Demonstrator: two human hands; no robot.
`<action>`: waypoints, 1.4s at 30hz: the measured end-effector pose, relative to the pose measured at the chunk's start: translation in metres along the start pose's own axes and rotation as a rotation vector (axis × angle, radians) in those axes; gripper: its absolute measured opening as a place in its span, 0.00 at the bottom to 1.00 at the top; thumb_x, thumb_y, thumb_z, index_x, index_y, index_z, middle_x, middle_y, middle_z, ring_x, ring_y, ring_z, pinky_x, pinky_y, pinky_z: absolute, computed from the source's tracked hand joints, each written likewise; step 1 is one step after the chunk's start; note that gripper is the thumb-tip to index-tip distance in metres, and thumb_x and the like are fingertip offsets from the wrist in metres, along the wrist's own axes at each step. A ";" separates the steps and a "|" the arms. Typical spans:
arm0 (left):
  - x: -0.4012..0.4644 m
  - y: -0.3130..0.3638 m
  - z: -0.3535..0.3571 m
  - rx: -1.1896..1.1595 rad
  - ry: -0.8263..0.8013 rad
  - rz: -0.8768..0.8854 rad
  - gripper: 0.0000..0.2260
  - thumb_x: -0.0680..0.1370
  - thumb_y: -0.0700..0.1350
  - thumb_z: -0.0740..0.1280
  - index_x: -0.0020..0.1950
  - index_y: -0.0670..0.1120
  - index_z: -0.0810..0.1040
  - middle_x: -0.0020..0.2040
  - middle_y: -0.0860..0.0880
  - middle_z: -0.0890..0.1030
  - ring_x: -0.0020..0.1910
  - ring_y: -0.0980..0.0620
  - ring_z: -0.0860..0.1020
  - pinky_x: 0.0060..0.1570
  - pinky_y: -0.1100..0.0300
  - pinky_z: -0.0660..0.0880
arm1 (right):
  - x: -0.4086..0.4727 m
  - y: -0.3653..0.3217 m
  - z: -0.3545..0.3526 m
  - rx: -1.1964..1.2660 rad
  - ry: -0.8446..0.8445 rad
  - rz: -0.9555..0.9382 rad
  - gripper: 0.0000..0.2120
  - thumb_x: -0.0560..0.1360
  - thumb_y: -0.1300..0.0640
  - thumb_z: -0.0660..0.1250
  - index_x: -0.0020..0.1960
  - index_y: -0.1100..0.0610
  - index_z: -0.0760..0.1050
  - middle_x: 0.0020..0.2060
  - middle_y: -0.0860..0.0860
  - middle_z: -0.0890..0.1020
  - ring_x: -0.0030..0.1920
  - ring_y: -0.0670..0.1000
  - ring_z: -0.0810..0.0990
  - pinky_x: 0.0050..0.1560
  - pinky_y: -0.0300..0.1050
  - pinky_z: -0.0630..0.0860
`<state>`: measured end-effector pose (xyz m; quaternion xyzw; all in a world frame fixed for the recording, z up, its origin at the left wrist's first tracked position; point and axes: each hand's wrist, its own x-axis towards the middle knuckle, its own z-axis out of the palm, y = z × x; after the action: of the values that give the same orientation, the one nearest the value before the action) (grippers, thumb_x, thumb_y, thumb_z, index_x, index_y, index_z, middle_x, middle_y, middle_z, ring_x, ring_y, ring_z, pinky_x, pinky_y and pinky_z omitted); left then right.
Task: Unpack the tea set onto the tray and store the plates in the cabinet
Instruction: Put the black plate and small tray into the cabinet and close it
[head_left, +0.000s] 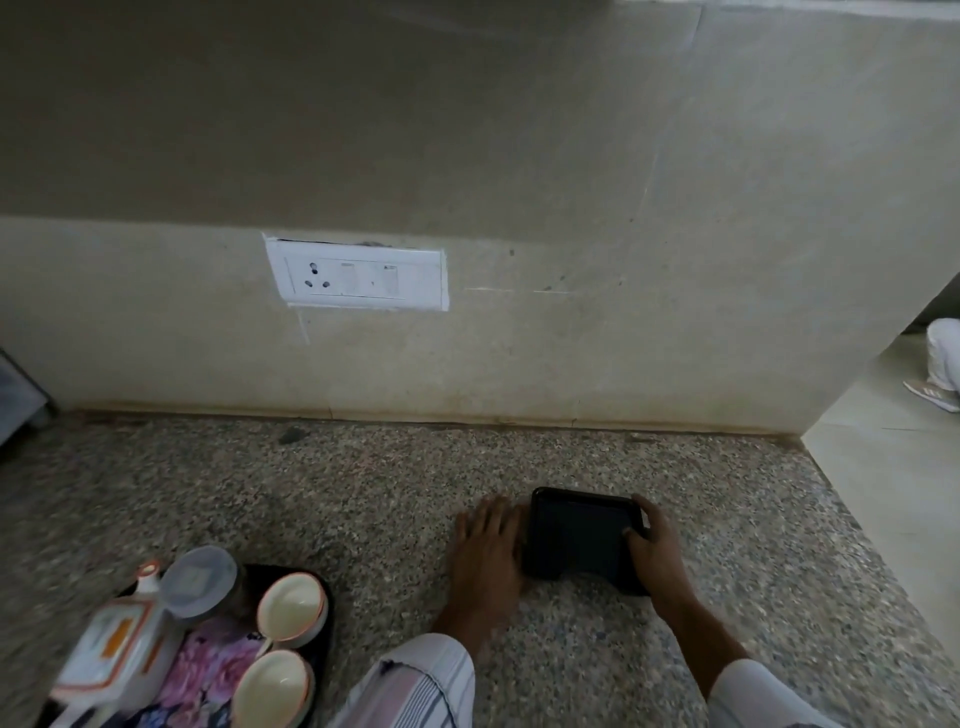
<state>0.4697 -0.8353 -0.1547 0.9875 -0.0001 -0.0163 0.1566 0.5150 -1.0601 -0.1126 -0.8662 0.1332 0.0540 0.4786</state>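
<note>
A stack of black square plates (579, 538) lies on the granite counter at the lower right. My right hand (652, 545) grips its right edge, thumb on top. My left hand (488, 545) presses flat against its left side, fingers spread. At the lower left a dark tray with a floral pattern (208, 670) holds a white and orange teapot (117, 644), a lidded round container (200, 582) and two cream cups (292, 603) (272, 688). The cabinet is out of view.
The speckled counter (363, 493) runs back to a beige wall with a white switch and socket plate (358, 278). A grey object (18, 395) sits at the far left. The counter ends at the right, where a person's leg and shoe (935, 384) show on the floor.
</note>
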 end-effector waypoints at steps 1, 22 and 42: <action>-0.002 -0.002 -0.009 -0.026 -0.003 -0.011 0.26 0.81 0.55 0.48 0.79 0.52 0.60 0.80 0.49 0.60 0.80 0.45 0.58 0.77 0.42 0.51 | -0.003 -0.005 0.002 -0.004 0.005 -0.001 0.24 0.81 0.62 0.60 0.76 0.49 0.65 0.64 0.59 0.78 0.56 0.59 0.80 0.54 0.57 0.80; -0.071 -0.226 -0.273 0.009 0.225 -0.040 0.23 0.82 0.53 0.48 0.76 0.50 0.66 0.79 0.48 0.63 0.76 0.45 0.63 0.73 0.46 0.61 | -0.087 -0.190 0.194 0.175 -0.082 -0.081 0.24 0.81 0.60 0.60 0.75 0.46 0.66 0.57 0.59 0.78 0.50 0.63 0.80 0.50 0.63 0.81; -0.149 -0.479 -0.442 0.258 0.329 -0.335 0.32 0.77 0.57 0.40 0.77 0.52 0.65 0.77 0.48 0.68 0.75 0.46 0.67 0.72 0.48 0.63 | -0.198 -0.393 0.435 0.241 -0.345 -0.238 0.26 0.80 0.65 0.57 0.77 0.53 0.64 0.63 0.64 0.78 0.58 0.65 0.79 0.57 0.58 0.77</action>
<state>0.3331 -0.2427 0.1221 0.9749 0.1866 0.1189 0.0226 0.4511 -0.4591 0.0179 -0.7902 -0.0482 0.1282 0.5974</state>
